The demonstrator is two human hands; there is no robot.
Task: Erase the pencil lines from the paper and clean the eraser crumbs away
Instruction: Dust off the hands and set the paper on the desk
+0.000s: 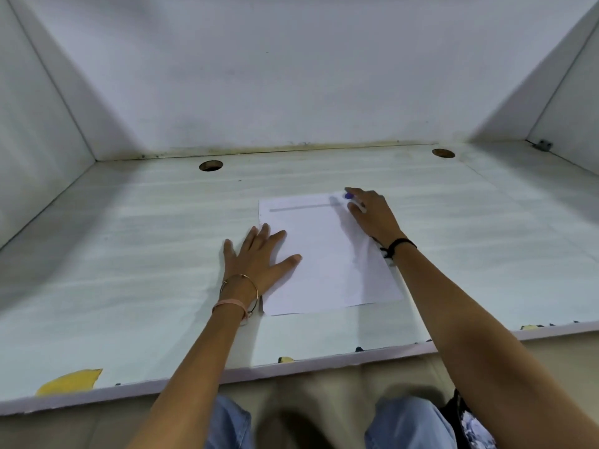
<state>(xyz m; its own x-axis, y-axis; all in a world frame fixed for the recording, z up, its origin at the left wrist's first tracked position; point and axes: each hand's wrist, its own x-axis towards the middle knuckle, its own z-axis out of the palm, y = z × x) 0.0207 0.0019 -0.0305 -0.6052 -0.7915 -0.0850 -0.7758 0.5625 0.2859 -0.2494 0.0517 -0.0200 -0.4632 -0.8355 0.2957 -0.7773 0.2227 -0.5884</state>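
Desk surface (129,254) is spreading pale and faintly striped in front of me, and white walls (291,76) are closing it in at the back and on both sides. Near the back wall two round holes are opening in the top, a left hole (211,165) and a right hole (443,153), and one small metal bracket (543,144) is sitting in the far right corner. Along the front edge the coating is showing chips, and one bigger yellow patch (69,382) is showing at the left. One sheet of paper (324,260) is lying flat on the desk, a little right of the middle, and one grey pencil line (301,208) is running across it near its top edge. My left hand (256,257) is lying flat with straight, spread fingers, grasping nothing; the thumb and forefinger are pressing on the left part of the sheet, and the little finger is resting on the desk beside it. My right hand (372,212) is hanging over the top right corner of the paper, and its fingers are pinching a small blue eraser (348,196), of which only the tip is showing; it is blurred, so I cannot tell if it is touching the paper. On my left wrist I am wearing two things, a thin metal bangle (240,280) and a pink band (228,305); on my right wrist, one black band (400,245).
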